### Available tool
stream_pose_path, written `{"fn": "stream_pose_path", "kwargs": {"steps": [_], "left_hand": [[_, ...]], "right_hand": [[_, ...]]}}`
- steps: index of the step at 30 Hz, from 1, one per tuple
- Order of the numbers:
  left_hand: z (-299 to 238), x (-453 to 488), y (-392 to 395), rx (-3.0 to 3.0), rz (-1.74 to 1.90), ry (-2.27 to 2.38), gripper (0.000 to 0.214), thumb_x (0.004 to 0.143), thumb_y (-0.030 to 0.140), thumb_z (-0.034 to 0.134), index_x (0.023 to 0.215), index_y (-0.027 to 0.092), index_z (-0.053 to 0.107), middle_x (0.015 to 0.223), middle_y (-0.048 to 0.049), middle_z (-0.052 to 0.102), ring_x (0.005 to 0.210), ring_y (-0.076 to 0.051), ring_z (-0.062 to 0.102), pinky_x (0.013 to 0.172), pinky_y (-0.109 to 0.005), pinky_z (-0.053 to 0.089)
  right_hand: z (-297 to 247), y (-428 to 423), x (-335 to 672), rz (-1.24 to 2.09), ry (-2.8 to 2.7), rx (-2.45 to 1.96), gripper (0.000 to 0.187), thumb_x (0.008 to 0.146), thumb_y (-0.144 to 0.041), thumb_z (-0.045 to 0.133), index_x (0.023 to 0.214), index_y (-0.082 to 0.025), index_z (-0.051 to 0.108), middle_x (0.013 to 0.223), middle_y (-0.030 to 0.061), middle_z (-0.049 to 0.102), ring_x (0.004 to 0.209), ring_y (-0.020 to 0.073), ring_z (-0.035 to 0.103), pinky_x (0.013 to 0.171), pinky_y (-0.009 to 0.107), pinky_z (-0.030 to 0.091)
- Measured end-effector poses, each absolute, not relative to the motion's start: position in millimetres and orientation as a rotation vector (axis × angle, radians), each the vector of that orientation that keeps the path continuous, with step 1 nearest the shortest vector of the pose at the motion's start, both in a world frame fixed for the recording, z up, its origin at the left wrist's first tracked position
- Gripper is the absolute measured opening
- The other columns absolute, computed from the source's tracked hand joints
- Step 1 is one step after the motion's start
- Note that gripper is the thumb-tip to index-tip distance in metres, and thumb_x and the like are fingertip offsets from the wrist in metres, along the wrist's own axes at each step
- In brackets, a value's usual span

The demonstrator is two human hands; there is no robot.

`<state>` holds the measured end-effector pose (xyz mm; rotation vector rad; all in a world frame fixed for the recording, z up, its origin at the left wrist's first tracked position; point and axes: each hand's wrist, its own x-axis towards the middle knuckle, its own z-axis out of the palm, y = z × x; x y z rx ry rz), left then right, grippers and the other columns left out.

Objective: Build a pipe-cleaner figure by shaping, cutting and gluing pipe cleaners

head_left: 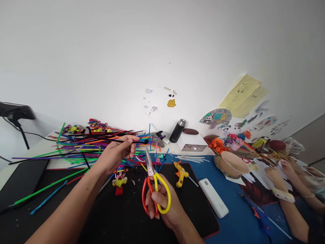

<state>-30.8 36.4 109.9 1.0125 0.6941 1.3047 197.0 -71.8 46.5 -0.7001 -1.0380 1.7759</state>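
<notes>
My left hand (pixel 115 152) is raised over the black mat (pixel 122 217), pinching a thin black pipe cleaner (pixel 138 141) that runs level to the right and ends in a small dark tip. My right hand (pixel 164 203) grips a pair of scissors (pixel 154 184) with one red and one yellow handle loop. The blades point up and sit just below the pipe cleaner's right end. A small pipe-cleaner figure (pixel 120 178) in pink, yellow and red lies on the mat below my left hand.
A heap of coloured pipe cleaners (pixel 83 145) covers the back left. A yellow glue gun (pixel 180 173), a white power bank (pixel 213 197), a black flask (pixel 177 131) and a paper bowl (pixel 232 162) lie to the right. Another person's hands (pixel 279 173) work at the far right.
</notes>
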Motion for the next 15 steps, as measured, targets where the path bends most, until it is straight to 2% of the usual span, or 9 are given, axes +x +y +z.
{"fn": "stream_pose_path", "kwargs": {"steps": [4,8,15], "left_hand": [[110.0,-33.0,36.0,0.937,1.283,0.628,0.035,0.084,0.038,0.086,0.109,0.016,0.078,0.068,-0.0018,0.066,0.058,-0.015,0.059,0.054,-0.025,0.044],[110.3,-33.0,35.2,0.971,1.260,0.634,0.036,0.085,0.041,0.087,0.108,0.014,0.079,0.074,-0.0063,0.074,0.062,-0.017,0.065,0.057,-0.025,0.049],[104.9,-35.3,38.6,1.045,1.241,0.704,0.037,0.085,0.046,0.087,0.103,0.014,0.081,0.090,-0.0146,0.082,0.082,-0.025,0.076,0.076,-0.032,0.059]], "right_hand": [[43.1,-73.1,193.6,1.818,-1.016,-0.668,0.061,0.085,-0.049,0.090,0.122,-0.018,0.054,0.077,0.0031,0.077,0.041,0.0084,0.060,0.033,0.013,0.031],[42.0,-72.5,191.8,1.835,-0.991,-0.660,0.063,0.084,-0.049,0.090,0.124,-0.018,0.053,0.078,0.0034,0.077,0.041,0.0082,0.060,0.033,0.012,0.032],[43.8,-68.2,190.7,1.857,-1.045,-0.687,0.062,0.084,-0.047,0.091,0.124,-0.018,0.053,0.077,0.0021,0.076,0.044,0.0109,0.065,0.033,0.013,0.035]]}}
